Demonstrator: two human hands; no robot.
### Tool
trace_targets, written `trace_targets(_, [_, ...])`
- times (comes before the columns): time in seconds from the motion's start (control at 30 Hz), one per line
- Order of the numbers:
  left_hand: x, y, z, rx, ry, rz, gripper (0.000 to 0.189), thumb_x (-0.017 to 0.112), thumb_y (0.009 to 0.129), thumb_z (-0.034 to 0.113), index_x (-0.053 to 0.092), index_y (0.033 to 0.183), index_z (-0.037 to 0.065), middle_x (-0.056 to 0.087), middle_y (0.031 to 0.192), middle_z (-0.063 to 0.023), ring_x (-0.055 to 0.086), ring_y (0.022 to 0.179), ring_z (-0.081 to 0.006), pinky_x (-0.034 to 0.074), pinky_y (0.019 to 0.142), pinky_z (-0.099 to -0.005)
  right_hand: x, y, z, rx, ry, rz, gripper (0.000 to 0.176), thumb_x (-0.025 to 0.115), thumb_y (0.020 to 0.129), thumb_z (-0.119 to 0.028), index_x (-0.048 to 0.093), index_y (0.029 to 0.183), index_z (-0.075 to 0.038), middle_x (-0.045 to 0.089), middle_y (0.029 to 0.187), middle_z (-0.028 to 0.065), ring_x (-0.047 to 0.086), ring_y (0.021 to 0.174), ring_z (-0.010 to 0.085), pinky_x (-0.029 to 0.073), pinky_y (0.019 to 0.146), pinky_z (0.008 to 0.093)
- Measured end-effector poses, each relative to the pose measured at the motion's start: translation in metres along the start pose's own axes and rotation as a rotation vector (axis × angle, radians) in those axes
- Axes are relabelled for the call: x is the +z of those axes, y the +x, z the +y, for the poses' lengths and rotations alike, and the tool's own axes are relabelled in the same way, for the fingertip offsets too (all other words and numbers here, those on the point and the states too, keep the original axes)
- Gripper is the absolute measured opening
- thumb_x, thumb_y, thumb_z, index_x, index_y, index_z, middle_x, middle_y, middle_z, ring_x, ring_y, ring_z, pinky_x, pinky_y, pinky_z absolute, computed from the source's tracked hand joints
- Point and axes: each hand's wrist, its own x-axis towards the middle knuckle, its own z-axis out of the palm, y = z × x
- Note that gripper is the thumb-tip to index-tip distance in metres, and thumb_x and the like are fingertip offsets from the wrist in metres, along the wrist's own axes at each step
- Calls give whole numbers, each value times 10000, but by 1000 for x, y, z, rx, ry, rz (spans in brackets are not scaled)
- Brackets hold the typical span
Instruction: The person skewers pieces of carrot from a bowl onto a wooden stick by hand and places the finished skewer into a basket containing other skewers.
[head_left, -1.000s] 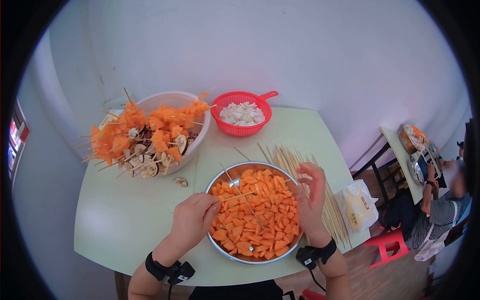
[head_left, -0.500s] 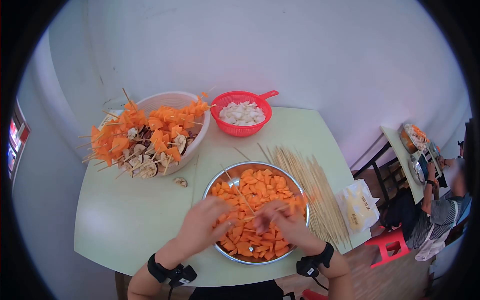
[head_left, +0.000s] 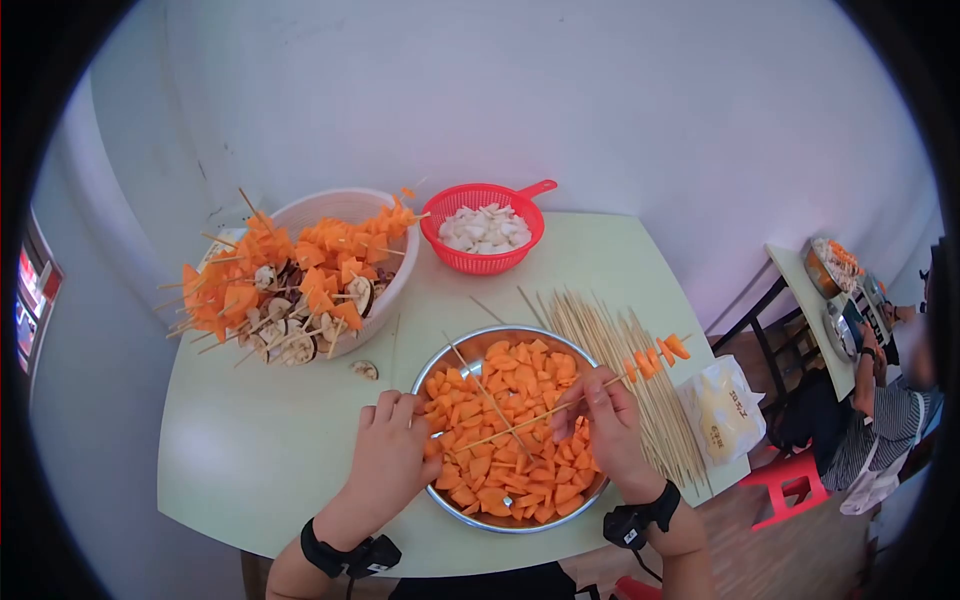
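Note:
A metal bowl (head_left: 415, 392) full of cut orange pieces (head_left: 520, 380) stands near the table's front edge. My right hand (head_left: 607, 425), closed, pinches a wooden skewer (head_left: 545, 416) with several orange pieces (head_left: 655, 358) threaded at its upper right end. The skewer's bare end slants down left across the bowl. A second bare skewer (head_left: 480, 385) lies over the pieces and crosses it. At the bowl's left rim my left hand (head_left: 392, 455) is closed, its fingertips by the pieces; what it holds, if anything, is too small to make out.
Loose skewers (head_left: 640, 400) lie right of the bowl, beside a plastic packet (head_left: 718, 410). A white basket (head_left: 395, 290) of filled skewers stands back left, near a red colander (head_left: 482, 262) of white pieces. A person (head_left: 890, 430) sits at another table (head_left: 795, 285), far right.
My right hand has moved up and right, and the threaded orange pieces now show clearly beyond the bowl. My left hand has drawn left and down to the rim.

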Motion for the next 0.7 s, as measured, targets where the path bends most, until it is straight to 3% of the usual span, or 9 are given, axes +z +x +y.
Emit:
trace_targets(0.13, [0, 2, -3, 6, -49, -4, 180, 678, 622, 113, 569, 754, 55, 526, 925, -42, 464, 941, -233, 375, 784, -364, 2, 1, -1, 12, 24, -38, 261, 337, 973, -251, 461, 923, -27, 634, 784, 128, 636, 687, 171, 501, 593, 257])
trace_targets(0.23, [-1, 6, -8, -64, -151, 17, 169, 685, 649, 73, 578, 778, 47, 564, 814, -38, 525, 805, -197, 413, 702, -305, 10, -2, -1, -69, 4, 5, 268, 318, 973, -245, 457, 898, -28, 633, 775, 164, 648, 673, 208, 521, 571, 278])
trace_targets(0.3, [-2, 9, -11, -299, -618, 137, 133, 676, 709, 37, 583, 804, 33, 586, 729, -24, 546, 679, -125, 421, 614, -240, 12, -6, 1, -177, -60, -3, 262, 317, 972, -236, 456, 910, -23, 635, 792, 174, 650, 691, 221, 529, 595, 295])
trace_targets(0.4, [-6, 11, -13, -407, -819, 101, 87, 648, 771, 31, 578, 820, 13, 600, 715, -11, 537, 648, -64, 419, 587, -196, 13, -14, -2, -347, -181, -70, 248, 327, 968, -219, 458, 931, -12, 635, 819, 192, 653, 725, 245, 540, 645, 327])
trace_targets(0.53, [0, 10, -13, -401, -894, 96, 83, 636, 781, 29, 568, 821, 1, 600, 751, -4, 534, 672, -49, 436, 610, -193, 10, -14, -1, -526, -353, -204, 232, 359, 957, -200, 472, 951, 4, 634, 836, 206, 653, 762, 266, 541, 695, 349])
trace_targets(0.7, [5, 9, -13, -415, -939, 79, 96, 634, 771, 18, 556, 824, -2, 601, 766, -24, 546, 673, -62, 445, 615, -184, 9, -15, -2, -470, -330, -205, 225, 376, 952, -190, 483, 956, 8, 636, 850, 212, 653, 783, 269, 539, 706, 355])
